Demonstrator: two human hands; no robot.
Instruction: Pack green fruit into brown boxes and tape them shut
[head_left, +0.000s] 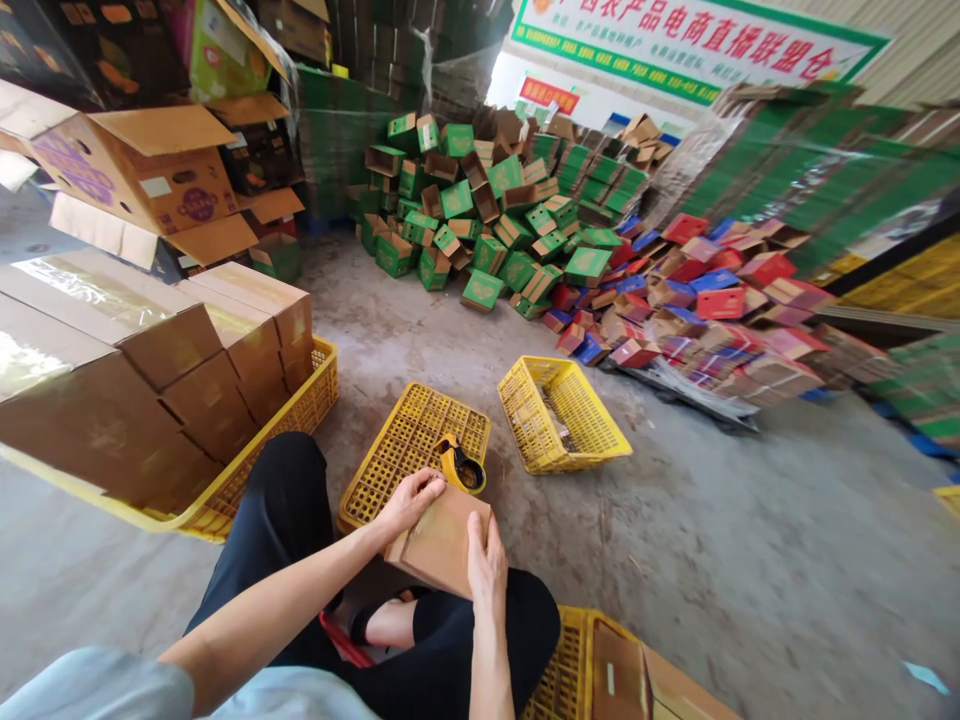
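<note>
A small brown cardboard box (442, 545) rests on my lap, held by both hands. My left hand (411, 498) lies curled over its top left edge with the fingers closed on the flap. My right hand (486, 562) presses flat against the box's right side, fingers together and stretched out. A yellow tape dispenser (459, 466) sits just beyond the box on an upturned yellow crate (405, 450).
A yellow crate (225, 495) at left holds taped brown boxes (180, 350). Another yellow crate (562, 415) lies tilted on the concrete floor. A heap of green boxes (487, 215) and red and blue boxes (697, 300) fills the back. A crate with boxes (630, 675) stands at my right.
</note>
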